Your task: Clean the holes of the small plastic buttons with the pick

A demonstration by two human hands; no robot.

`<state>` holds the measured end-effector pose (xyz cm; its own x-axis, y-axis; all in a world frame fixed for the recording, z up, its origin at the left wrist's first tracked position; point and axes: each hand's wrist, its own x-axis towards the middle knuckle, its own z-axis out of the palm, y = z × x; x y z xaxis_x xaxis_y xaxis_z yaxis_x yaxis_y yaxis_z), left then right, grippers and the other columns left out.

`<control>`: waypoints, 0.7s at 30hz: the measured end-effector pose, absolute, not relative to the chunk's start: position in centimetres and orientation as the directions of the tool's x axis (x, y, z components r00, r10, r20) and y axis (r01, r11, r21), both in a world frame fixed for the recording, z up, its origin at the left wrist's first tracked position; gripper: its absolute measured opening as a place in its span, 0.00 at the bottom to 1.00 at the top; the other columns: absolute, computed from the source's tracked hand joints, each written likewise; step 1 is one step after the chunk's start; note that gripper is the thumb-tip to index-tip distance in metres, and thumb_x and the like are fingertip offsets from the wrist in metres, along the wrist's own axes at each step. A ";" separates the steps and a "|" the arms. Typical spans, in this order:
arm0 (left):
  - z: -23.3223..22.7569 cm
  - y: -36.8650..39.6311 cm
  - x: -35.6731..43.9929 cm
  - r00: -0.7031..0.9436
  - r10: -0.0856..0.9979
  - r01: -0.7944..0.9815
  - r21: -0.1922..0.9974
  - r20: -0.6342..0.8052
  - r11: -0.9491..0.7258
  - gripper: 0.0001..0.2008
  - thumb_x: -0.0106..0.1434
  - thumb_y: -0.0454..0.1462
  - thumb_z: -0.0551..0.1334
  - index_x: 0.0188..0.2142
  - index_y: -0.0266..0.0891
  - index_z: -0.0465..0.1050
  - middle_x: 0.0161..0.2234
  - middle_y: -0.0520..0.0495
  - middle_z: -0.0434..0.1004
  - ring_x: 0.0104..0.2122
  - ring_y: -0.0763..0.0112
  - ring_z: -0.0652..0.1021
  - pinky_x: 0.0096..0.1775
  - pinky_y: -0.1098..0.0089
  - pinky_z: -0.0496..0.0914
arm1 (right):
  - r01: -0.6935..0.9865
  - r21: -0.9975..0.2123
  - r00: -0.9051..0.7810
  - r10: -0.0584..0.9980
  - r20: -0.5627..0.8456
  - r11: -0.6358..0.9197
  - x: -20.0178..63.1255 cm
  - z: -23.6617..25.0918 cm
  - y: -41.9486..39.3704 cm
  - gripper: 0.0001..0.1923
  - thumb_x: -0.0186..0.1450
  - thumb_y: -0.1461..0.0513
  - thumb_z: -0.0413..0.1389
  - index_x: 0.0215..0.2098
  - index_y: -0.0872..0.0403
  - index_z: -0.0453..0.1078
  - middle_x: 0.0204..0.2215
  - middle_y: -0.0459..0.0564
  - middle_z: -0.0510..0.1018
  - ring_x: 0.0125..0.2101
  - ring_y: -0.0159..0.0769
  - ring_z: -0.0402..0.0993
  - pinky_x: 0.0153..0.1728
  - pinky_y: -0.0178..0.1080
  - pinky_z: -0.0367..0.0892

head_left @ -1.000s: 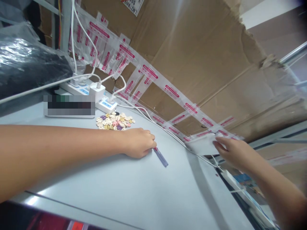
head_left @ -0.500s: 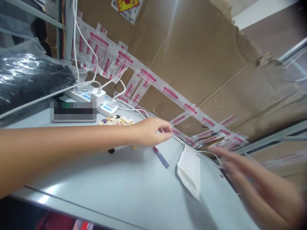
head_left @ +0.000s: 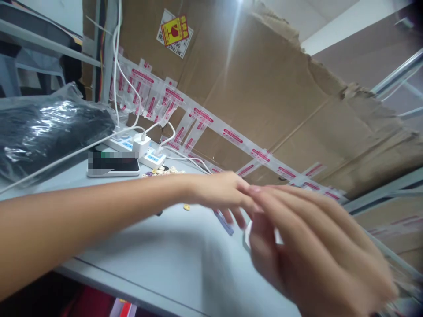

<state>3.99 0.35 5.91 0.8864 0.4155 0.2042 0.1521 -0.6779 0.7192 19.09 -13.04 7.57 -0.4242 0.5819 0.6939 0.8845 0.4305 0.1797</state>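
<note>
Head view: small white bag (head_left: 248,230) now lies flat on grey table (head_left: 165,251) beside blue pen (head_left: 224,222), dropped by right hand (head_left: 310,251), fingers loosely spread, blurred, closing on left hand (head_left: 224,198), fingers pointing down, beads (head_left: 163,171) behind.

On the cardboard (head_left: 264,88) in front of me there is a sticker (head_left: 174,33), seen upside down: a yellow panel with a red wine-glass sign for fragile goods. Below it on the white part run black characters that I read as "LM270WE", though I am not sure of them, and a second line that starts with "SS". The bags (head_left: 198,121) taped along the cardboard carry red printed bars, but their lettering is too small for me to read.
</note>
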 end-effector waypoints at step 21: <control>0.1 3.6 2.0 0.873 0.486 0.457 0.298 0.029 -0.838 0.09 0.63 0.36 0.59 0.29 0.42 0.77 0.31 0.48 0.78 0.29 0.68 0.74 0.29 0.69 0.61 | 0.988 0.133 -0.102 0.986 0.134 0.084 24.3 -3.4 -5.2 0.08 0.72 0.61 0.43 0.36 0.51 0.60 0.31 0.48 0.76 0.27 0.41 0.74 0.25 0.38 0.50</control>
<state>1.96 3.57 0.05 0.8734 0.4861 0.0291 0.4566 -0.8382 0.2982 24.27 -5.23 -3.37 -0.1020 0.9857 0.1343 0.9876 0.0842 0.1326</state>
